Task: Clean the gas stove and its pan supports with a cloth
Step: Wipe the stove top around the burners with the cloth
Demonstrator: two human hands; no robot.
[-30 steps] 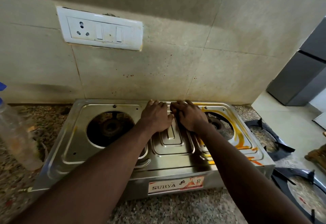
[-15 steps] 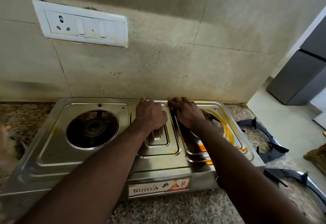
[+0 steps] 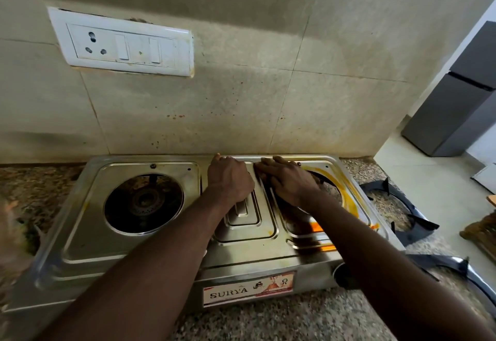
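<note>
Stove (image 3: pixel 80 246) on speckled counter (image 3: pixel 268 322), stained wall (image 3: pixel 241 112)

One head view looks forward and down, close over the gas stove (image 3: pixel 88 246), facing the wall (image 3: pixel 268 99).

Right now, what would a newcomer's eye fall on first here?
The left hand and right hand rest at the middle rear of the steel stove. An orange stain curves round the right burner opening, and two black pan supports lie on the counter to its right.

Left hand (image 3: pixel 230 179) curled, right hand (image 3: pixel 288 181) flat, both arms outstretched.
</note>
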